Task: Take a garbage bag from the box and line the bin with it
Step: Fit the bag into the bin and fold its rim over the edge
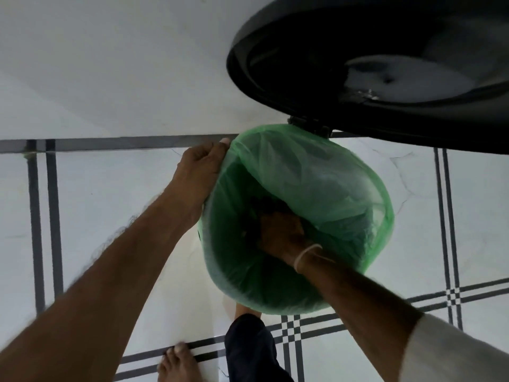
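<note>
The green garbage bag (316,188) lines the bin (203,232), folded over its rim. The left hand (201,169) grips that rim; the right hand (281,232) presses inside, its grip unclear.

A single head-worn view looks steeply down, close above the right hand (281,230) inside the bin (297,299), floor (110,202) beneath.
</note>
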Demonstrator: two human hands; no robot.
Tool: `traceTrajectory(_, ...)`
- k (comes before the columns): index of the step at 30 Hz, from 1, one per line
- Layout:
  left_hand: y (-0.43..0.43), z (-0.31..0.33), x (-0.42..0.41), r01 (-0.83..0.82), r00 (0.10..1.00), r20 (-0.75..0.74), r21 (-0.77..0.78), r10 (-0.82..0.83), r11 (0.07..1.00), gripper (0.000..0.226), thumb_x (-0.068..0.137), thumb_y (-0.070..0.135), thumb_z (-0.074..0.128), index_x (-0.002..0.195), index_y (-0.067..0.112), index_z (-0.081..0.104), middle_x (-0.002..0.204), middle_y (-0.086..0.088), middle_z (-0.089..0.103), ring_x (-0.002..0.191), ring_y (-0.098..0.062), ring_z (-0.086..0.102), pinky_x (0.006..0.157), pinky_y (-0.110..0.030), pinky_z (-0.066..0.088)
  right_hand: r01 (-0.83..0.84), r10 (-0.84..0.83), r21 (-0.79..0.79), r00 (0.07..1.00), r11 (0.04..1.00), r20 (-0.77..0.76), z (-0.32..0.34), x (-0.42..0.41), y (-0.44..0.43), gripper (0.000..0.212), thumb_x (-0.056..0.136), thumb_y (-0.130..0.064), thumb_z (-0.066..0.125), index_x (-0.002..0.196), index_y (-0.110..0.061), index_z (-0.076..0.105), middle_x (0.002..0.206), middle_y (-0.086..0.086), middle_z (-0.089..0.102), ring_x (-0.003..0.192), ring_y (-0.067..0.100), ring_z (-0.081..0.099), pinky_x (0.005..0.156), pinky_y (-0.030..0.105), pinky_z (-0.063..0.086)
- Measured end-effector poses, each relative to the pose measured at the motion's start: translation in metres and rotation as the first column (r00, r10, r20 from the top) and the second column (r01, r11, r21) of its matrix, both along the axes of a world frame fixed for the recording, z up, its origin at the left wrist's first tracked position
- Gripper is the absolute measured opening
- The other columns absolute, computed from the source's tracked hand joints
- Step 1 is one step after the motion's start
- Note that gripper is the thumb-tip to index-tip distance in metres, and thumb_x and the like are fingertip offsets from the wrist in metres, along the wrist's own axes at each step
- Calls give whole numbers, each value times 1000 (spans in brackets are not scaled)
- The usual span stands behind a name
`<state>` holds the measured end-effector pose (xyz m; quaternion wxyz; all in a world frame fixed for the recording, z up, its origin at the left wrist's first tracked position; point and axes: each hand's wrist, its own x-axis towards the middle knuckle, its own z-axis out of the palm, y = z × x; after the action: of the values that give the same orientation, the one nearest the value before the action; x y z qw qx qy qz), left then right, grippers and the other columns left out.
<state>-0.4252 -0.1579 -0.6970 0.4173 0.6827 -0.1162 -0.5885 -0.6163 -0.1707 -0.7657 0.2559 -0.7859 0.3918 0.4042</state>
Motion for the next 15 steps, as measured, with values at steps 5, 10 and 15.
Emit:
traceTrajectory(5, 2, -4, -4, -20, 1000, -1, 5, 20, 1000, 52, 94, 54, 60, 111, 7, 74, 110, -24, 76, 105, -41, 73, 94, -58, 58, -177, 194, 102, 962, 979, -191, -62, -21, 18, 90, 91, -81, 31, 160, -45, -14, 171, 3, -28, 154, 54, -14, 113, 83, 1)
traceTrajectory(10, 1, -3, -3, -19, 999, 51, 29, 17, 999, 46, 93, 56, 60, 97, 13, 78, 101, -14, 79, 101, -34, 75, 95, -55, 59, -226, 238, 115, 965, 967, -106, -42, -17, 4, 80, 102, -61, 41, 166, -32, 3, 174, 14, -2, 158, 45, 5, 126, 63, 11)
traceTrajectory(15, -1, 9, -4, -7, 997, 81, 61, 2, 998, 40, 101, 51, 56, 96, 19, 78, 99, -9, 79, 96, -28, 76, 87, -43, 62, 173, -125, -82, 903, 981, 412, 44, -28, 4, 49, 96, -32, 64, 140, -11, 59, 139, 15, 64, 125, 36, 62, 106, 43, 51)
